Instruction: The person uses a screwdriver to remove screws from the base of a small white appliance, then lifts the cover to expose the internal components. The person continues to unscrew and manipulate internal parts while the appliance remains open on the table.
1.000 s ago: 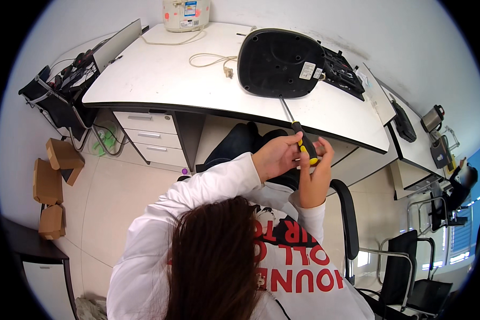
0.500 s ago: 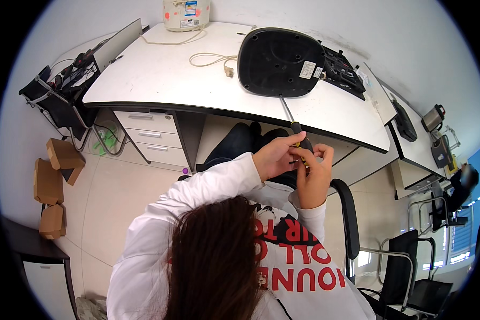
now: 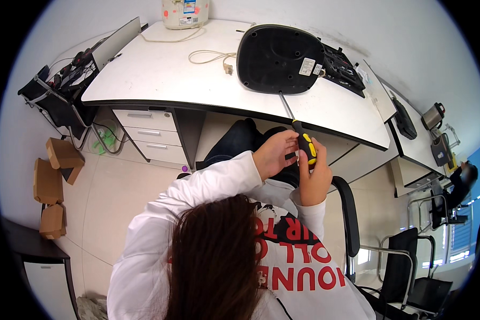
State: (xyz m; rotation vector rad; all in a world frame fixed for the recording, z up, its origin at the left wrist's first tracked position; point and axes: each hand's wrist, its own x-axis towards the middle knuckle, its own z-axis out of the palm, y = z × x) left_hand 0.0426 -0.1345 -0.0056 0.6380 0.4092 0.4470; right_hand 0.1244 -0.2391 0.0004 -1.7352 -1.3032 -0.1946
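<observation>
The black-and-yellow screwdriver (image 3: 306, 146) is seen with its handle past the near edge of the tabletop (image 3: 160, 74) and its tip at the rim of the black appliance base (image 3: 274, 64). Its handle is framed by the thumb and forefinger of the right hand (image 3: 316, 178); whether it is gripped cannot be told. By the half-curled left hand (image 3: 272, 156), a small dark piece (too small to identify) is apparently being handled; a firm pinch cannot be confirmed. Steady, precise fingering seems called for.
</observation>
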